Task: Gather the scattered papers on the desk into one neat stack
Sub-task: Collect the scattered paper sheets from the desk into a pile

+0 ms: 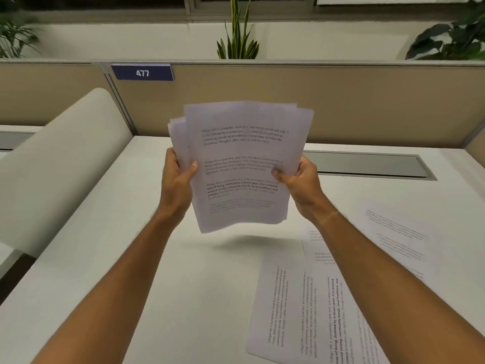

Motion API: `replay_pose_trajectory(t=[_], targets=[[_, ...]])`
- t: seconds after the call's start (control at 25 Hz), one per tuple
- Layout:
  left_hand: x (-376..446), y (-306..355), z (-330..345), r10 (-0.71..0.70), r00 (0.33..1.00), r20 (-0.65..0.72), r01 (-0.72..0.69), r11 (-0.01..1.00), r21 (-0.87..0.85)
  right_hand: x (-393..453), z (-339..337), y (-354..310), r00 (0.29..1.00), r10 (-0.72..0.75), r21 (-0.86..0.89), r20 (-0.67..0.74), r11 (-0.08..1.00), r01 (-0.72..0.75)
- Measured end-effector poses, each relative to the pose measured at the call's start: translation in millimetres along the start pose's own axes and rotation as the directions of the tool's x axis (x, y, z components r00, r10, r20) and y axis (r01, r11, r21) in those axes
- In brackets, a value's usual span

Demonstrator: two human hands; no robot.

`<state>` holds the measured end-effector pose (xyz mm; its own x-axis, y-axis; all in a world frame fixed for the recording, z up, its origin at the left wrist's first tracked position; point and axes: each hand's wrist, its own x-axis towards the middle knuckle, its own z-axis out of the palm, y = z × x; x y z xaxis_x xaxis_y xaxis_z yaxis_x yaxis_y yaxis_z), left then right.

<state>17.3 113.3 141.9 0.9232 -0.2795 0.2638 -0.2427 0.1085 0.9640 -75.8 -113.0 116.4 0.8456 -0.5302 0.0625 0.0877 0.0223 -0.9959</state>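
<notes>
A loose bundle of printed papers [241,164] is held upright in the air above the white desk [105,258], its sheets fanned and uneven at the top. My left hand [177,179] grips its left edge and my right hand [299,179] grips its right edge, thumbs on the front page. A printed sheet [291,311] lies flat on the desk at the lower right, partly under my right forearm. Another sheet [312,245] overlaps it, and a third sheet [399,237] lies further right.
A beige partition [341,101] with a blue sign "477" [142,73] closes off the back of the desk. A grey cable tray cover [367,166] is set into the desk behind my right hand. A pale curved divider [60,166] stands at the left. Plants sit beyond the partition.
</notes>
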Motion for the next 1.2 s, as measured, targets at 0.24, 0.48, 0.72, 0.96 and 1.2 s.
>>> replay_pose_trajectory(t=[0.24,0.48,0.72,0.96,1.2], targets=[[-31,-63,14,-0.211,0.973,0.098,0.189,0.963,0.191,-29,-9,46,0.986,0.165,-0.178,0.001,0.97,-0.163],[0,-55,27,-0.218,0.975,0.037,0.206,0.957,0.205,-36,-32,36,0.98,0.165,-0.193,-0.109,0.964,-0.184],[19,-44,73,-0.228,0.941,0.249,0.153,0.945,0.288,-72,-77,31,0.905,0.274,0.008,-0.324,0.958,-0.287],[-8,-63,131,-0.32,0.827,0.462,0.188,0.932,0.309,-118,-126,34,0.798,0.295,0.079,-0.526,0.951,-0.299],[-64,-90,169,-0.399,0.721,0.566,0.286,0.916,0.282,-180,-174,32,0.669,0.31,0.177,-0.676,0.949,-0.26]])
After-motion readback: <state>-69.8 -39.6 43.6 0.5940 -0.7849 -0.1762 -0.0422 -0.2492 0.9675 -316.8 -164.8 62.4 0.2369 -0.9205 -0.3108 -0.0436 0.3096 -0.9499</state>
